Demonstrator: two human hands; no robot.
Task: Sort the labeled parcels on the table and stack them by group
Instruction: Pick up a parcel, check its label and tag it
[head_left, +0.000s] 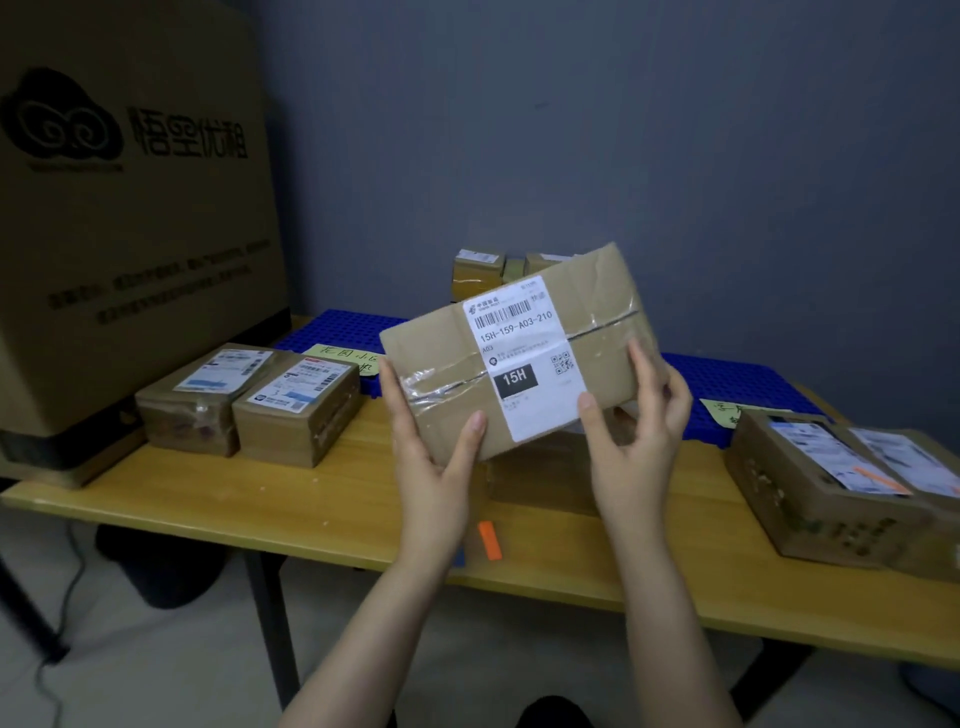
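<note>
I hold a brown cardboard parcel (447, 353) tilted up above the table, its white label marked 15H facing me. My left hand (431, 452) grips its lower left corner, thumb on the front. My right hand (639, 441) grips its right end, thumb near the label. Two labeled parcels (249, 405) sit side by side on the left of the wooden table (332, 509). Two more labeled parcels (852, 478) lie at the right edge. Another brown parcel (540, 473) lies on the table under the held one, mostly hidden. Small parcels (478, 270) stand at the back.
A large printed cardboard box (130, 208) fills the left end of the table. Blue plastic grid mats (343, 327) with yellow handwritten notes (343, 353) lie along the back. An orange tag (489, 540) lies near the front edge. A grey wall is behind.
</note>
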